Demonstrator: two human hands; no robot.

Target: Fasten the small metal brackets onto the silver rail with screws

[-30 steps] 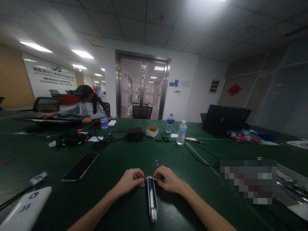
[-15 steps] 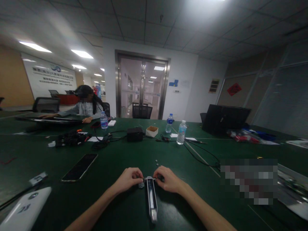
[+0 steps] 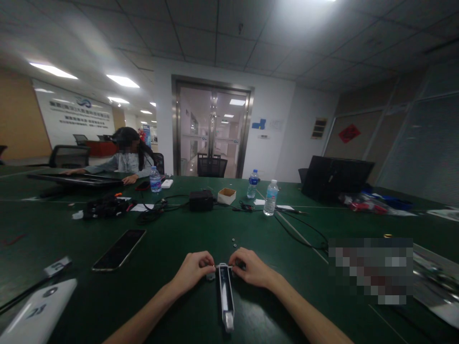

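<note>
A long narrow device (image 3: 225, 292) with pale metallic edges, a dark middle and a silver block at its near end lies on the dark green table before me. My left hand (image 3: 195, 270) pinches at the left of its far end, fingertips closed around something too small to make out. Opposite it, my right hand (image 3: 249, 268) has thumb and fingers pressed together at the far right corner; what they hold is hidden. Under the left fingertips sits a small greyish piece (image 3: 211, 276). Two tiny ring-like parts (image 3: 234, 243) lie just beyond the right hand.
A phone (image 3: 120, 249) lies to the left, with a white device (image 3: 41, 310) nearer me. Farther back are a black box (image 3: 201, 200) with cables, a small open carton (image 3: 226, 196) and water bottles (image 3: 270, 198). Another person (image 3: 131, 155) sits at the far left.
My left hand and forearm have shifted very slightly to the right. Both hands keep their pinch at the device's far end, and the device stays in place.
</note>
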